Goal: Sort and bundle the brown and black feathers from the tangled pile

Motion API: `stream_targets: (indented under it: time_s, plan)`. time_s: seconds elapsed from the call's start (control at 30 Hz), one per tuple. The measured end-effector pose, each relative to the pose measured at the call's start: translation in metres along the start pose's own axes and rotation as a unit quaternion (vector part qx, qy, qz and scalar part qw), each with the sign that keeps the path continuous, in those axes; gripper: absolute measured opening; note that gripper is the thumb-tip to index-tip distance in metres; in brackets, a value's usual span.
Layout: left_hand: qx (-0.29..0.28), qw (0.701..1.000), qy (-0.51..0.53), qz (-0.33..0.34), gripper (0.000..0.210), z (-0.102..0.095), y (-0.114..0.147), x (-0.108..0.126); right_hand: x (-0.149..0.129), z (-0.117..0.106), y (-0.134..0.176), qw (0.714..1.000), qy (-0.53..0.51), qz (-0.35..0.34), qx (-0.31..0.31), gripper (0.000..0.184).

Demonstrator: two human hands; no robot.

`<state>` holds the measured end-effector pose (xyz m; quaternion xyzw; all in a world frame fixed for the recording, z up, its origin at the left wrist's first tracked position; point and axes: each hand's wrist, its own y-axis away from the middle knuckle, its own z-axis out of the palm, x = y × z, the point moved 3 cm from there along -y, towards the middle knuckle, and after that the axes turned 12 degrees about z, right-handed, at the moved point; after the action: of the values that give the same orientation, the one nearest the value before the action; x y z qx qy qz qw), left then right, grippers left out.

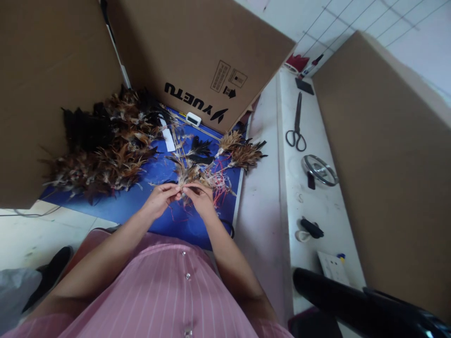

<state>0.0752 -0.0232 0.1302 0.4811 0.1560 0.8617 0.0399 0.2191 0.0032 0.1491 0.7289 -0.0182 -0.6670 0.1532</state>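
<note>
My left hand [162, 197] and my right hand [199, 195] meet above the near part of a blue tabletop [144, 216], fingertips pinched together. Between them they grip the base of a small feather bunch [183, 174], its brown and pale tips pointing away from me. Exactly how the fingers hold its stems is too small to make out. Red and white strings [221, 183] lie tangled just right of my right hand. Beyond the hands are black feathers [200, 146] and brown feather bunches [246, 155]. A large heap of brown and black feathers [105, 164] covers the left side.
Large cardboard boxes [197, 51] rise behind and left of the table. A small white device [193, 119] and a white card [169, 136] lie near the back. On the ledge at right are scissors [298, 124], a round mirror-like object [320, 170] and a black clip-like item [312, 228].
</note>
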Motion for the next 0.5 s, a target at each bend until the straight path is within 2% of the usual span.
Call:
stream_targets:
  time_s: [0.07,0.23,0.37,0.5]
  plan:
    - [-0.002,1.0,-0.008,-0.006,0.027,0.002,0.0,-0.002,-0.004,-0.003,0.003,1.0,0.01,-0.025,0.013,0.01]
    - [-0.013,0.999,-0.042,-0.008,0.028,0.003,0.0,-0.005,-0.018,-0.009,0.011,0.997,0.0,-0.035,0.065,0.008]
    - [-0.038,0.998,-0.047,-0.005,0.029,0.008,0.003,-0.001,-0.023,-0.006,0.013,0.994,0.033,-0.083,0.058,0.011]
    - [-0.037,0.998,-0.045,0.005,0.031,0.009,0.006,0.003,-0.018,-0.004,0.012,0.99,0.079,-0.107,0.055,0.015]
